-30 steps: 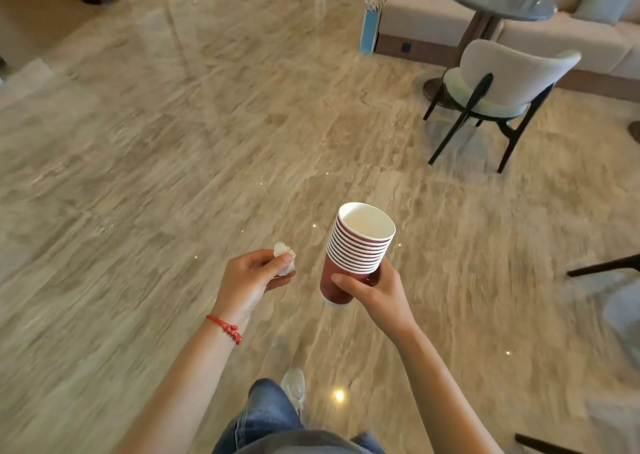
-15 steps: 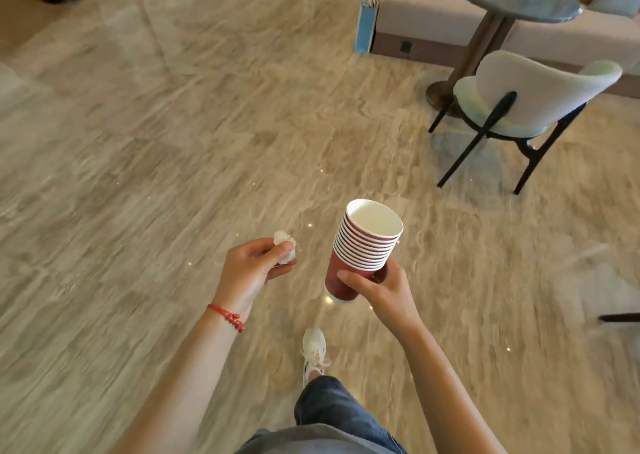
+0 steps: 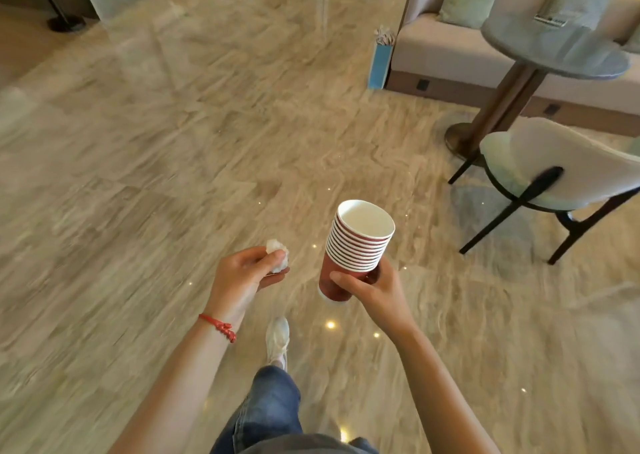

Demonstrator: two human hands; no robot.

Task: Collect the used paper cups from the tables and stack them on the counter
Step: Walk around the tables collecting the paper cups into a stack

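Observation:
A stack of several red paper cups with white rims and a white inside is held slightly tilted over the floor. My right hand is closed around the bottom cup of the stack. My left hand, with a red cord bracelet on its wrist, pinches a small crumpled white tissue between thumb and fingers, a short way left of the cups. No counter can be made out for certain.
Polished beige stone floor all around. At the right a round grey table on a pedestal, a white chair with dark legs, a beige sofa and a blue gift bag. My leg and white shoe are below.
The view has shifted forward and the table, chair and sofa have come closer and lower in frame. My foot has stepped ahead. Both hands keep their hold.

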